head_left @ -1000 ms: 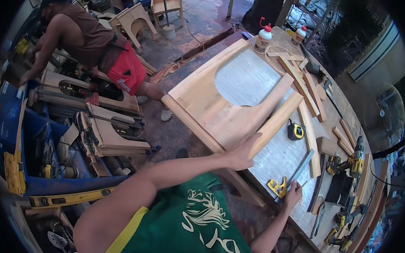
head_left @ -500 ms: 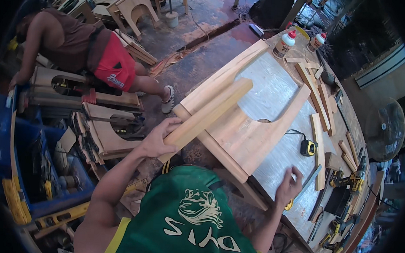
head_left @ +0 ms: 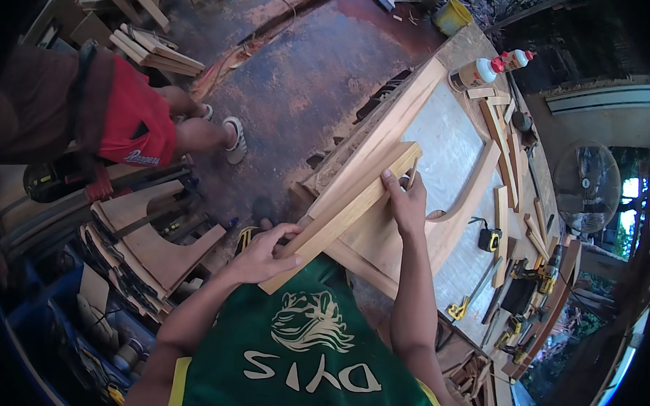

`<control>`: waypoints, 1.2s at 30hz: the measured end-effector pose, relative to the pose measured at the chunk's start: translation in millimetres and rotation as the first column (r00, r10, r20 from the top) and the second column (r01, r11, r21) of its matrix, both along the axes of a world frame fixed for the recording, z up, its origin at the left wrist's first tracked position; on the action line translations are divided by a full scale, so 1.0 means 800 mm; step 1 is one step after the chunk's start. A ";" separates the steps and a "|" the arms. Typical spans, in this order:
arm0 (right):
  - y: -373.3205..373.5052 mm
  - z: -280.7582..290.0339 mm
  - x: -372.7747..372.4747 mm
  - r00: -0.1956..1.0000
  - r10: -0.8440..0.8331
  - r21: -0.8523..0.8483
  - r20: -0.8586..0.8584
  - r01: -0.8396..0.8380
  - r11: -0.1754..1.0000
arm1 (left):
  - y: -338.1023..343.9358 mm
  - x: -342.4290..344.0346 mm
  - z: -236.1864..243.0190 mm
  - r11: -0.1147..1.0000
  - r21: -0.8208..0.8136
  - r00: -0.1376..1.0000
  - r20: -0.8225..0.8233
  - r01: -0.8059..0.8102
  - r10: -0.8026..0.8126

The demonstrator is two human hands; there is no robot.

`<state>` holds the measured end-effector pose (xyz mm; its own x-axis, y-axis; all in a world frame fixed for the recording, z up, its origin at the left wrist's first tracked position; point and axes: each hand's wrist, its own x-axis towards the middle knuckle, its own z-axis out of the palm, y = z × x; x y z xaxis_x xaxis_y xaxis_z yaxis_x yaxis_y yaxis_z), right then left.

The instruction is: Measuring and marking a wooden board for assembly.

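One wooden bar (head_left: 348, 215) slants across the centre of the frame, its low end by the person's green vest (head_left: 308, 386), its high end over a metal-topped worktable (head_left: 447, 121). Left hand (head_left: 262, 257): grasping the bar near its lower end, thumb on the near side, fingers toward the far edge. Right hand (head_left: 407, 201): at the upper end, thumb against the bar, fingers bent about a slim stick (head_left: 413, 169) (perhaps a pencil; from where I stand I cannot tell). Beneath the bar, a wooden panel with a curved cut-out (head_left: 454, 226) lies on the worktable; whether bar and panel touch is unclear to me. Right of the panel: a black-and-yellow tape measure (head_left: 490, 239); lower, a yellow-headed square (head_left: 458, 311); farther right, a cordless drill (head_left: 547, 273). Upper right: two red-capped bottles (head_left: 475, 75). Right edge: a fan (head_left: 589, 186). Upper left: a co-worker in red shorts (head_left: 134, 123).
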<state>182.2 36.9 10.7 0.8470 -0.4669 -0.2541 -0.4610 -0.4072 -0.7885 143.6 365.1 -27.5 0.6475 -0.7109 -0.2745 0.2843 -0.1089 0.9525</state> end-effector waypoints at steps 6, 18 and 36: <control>0.003 -0.018 0.018 0.990 -0.116 0.164 0.075 0.102 0.981 | -0.002 0.019 0.001 0.998 0.059 1.000 0.005 -0.025 0.024; -0.003 -0.013 0.033 0.987 -0.161 0.257 -0.018 0.161 0.953 | -0.008 0.051 0.011 0.997 0.074 1.000 0.002 0.028 -0.028; -0.002 -0.014 0.035 0.960 -0.280 0.446 -0.032 0.264 0.855 | -0.011 0.053 0.017 0.986 0.160 0.999 -0.028 0.039 -0.035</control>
